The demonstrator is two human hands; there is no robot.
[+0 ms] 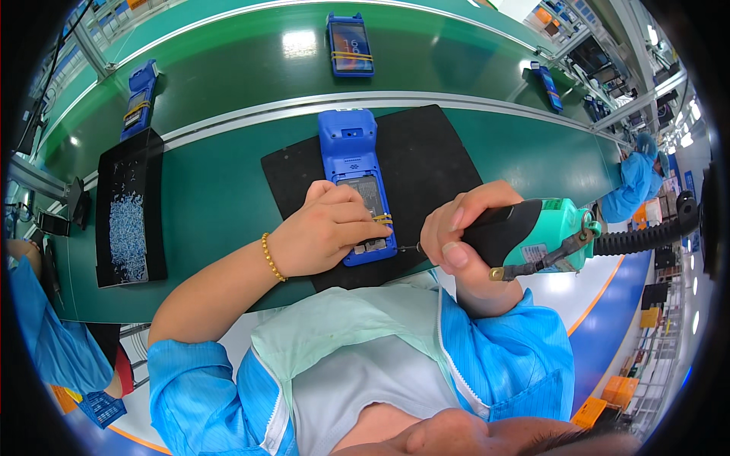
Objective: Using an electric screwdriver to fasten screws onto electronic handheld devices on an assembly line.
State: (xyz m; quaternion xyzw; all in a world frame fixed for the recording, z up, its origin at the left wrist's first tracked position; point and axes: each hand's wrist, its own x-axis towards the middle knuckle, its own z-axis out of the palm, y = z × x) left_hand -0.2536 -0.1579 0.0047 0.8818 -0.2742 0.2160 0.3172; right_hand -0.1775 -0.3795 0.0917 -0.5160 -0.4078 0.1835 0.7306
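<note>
A blue handheld terminal [347,140] lies back side up on a black mat [430,156], its battery bay uncovered and a yellow rubber band near its lower end. My left hand [327,228] grips the terminal's lower half, fingers curled over the bay and the band. In my right hand [468,232] is a green and black electric screwdriver [549,234], held sideways. Its thin bit points left and reaches the terminal's lower right edge; whether the tip touches a screw is too small to tell.
A black tray [157,228] of small blue and white pieces stands at the left. Beyond a metal rail, a green belt [251,64] carries several banded terminals [351,49]. A black hose [646,237] runs from the screwdriver to the right. Blue-clad co-workers [635,182] are at both sides.
</note>
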